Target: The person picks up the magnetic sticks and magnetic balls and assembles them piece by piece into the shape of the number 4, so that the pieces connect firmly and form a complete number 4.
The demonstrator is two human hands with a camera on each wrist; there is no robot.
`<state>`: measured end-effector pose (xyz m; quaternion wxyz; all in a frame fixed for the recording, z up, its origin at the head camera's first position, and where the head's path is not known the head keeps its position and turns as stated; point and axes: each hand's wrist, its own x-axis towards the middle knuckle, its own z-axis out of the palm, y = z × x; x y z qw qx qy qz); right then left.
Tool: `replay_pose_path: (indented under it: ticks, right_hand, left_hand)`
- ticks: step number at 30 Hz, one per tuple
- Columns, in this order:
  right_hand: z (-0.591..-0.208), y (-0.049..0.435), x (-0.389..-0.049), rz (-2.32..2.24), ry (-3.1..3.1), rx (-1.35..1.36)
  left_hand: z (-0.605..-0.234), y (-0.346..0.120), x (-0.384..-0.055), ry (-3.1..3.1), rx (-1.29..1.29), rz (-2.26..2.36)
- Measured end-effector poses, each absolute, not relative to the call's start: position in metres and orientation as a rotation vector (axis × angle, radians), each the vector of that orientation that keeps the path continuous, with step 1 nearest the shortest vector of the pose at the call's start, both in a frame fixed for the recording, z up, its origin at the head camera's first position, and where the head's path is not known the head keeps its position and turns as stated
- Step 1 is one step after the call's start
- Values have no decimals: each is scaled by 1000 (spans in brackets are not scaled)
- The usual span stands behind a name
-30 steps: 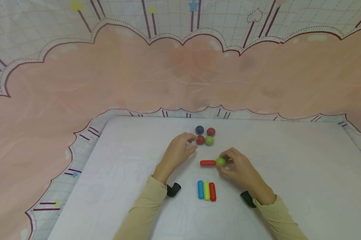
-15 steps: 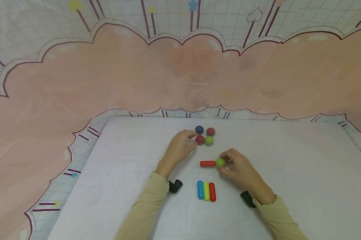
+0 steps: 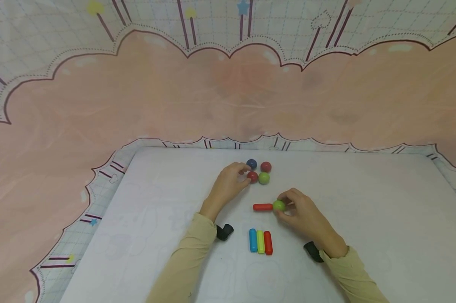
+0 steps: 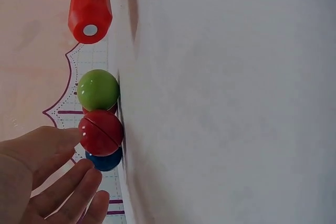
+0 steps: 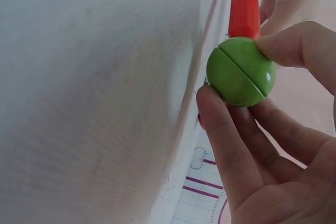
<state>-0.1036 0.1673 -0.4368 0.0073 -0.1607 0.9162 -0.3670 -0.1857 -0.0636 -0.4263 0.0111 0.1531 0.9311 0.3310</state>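
Note:
My right hand (image 3: 301, 212) pinches a glossy green ball (image 5: 240, 72) between thumb and fingers. A red rod (image 3: 263, 207) with a pale round spot on its end extends leftward from that ball, end against it. My left hand (image 3: 228, 183) is beside a red ball (image 4: 101, 132), its thumb tip right at the ball's side and its other fingers loosely bent near a blue ball (image 4: 105, 160). Close behind and to the right are a second green ball (image 3: 263, 178) and another red ball (image 3: 266, 167), the latter mostly hidden in the left wrist view.
Nearer the person, a blue rod (image 3: 253, 240), a yellow rod (image 3: 261, 241) and a red rod (image 3: 268, 243) lie side by side on the white table (image 3: 383, 210). A patterned cloth (image 3: 175, 97) shows beyond the table's far edge. Black wrist devices (image 3: 225, 232) sit at both sleeves.
My left hand has edged forward and right, its fingertips now at the red ball. The right hand stays in place with the green ball and its red rod.

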Motion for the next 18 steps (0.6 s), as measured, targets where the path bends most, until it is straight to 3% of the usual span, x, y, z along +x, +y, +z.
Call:
replay_pose_path:
  ticks: [18]
  right_hand:
    - [-438,169,-104,-1125,2843,-471]
  left_hand:
    - [-431,-56,-194,2868,506,1022]
